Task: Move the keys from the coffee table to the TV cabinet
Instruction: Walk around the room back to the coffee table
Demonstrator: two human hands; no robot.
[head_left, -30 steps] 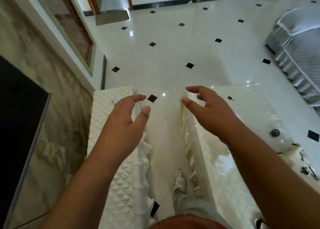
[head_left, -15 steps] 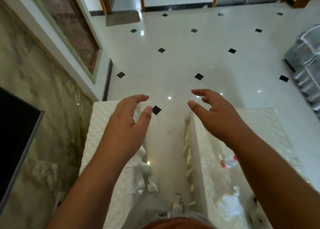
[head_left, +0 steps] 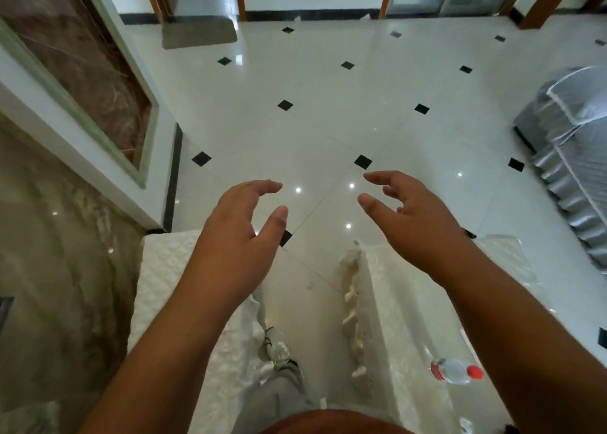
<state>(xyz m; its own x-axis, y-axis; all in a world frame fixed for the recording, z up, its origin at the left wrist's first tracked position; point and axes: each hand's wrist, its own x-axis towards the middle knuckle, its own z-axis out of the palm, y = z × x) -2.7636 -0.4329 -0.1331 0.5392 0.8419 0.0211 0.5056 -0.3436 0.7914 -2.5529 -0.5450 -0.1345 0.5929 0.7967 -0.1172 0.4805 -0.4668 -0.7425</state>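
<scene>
Two bare hands hang in front of the person, both empty and loosely open. The left hand (head_left: 236,246) floats above the near end of the TV cabinet (head_left: 164,285), a low white unit with a quilted top set against the marble wall. The right hand (head_left: 417,226) floats above the far corner of the coffee table (head_left: 404,318), whose glossy pale top carries a small plastic bottle with a red cap (head_left: 456,371) lying on its side. Between the two pieces of furniture runs a narrow strip of white floor tile (head_left: 328,121), where the person's grey trouser leg and a white shoe (head_left: 279,348) show.

No keys are visible anywhere here. They are not on the exposed part of the table, not on the cabinet, and not in either hand; the right forearm covers a good stretch of the tabletop, and the table runs on out of the picture towards the lower right, so they may lie there.

So the step in hand looks like finding the keys, and the task appears barely started. To do it well, I would turn the head down and right along the table and draw the right arm aside so that it stops hiding the surface. The right hand is nearer the table and suits the pick. A pinch over the ring or bunch, rather than one blade, should lift them without sliding on the slick top.
</scene>
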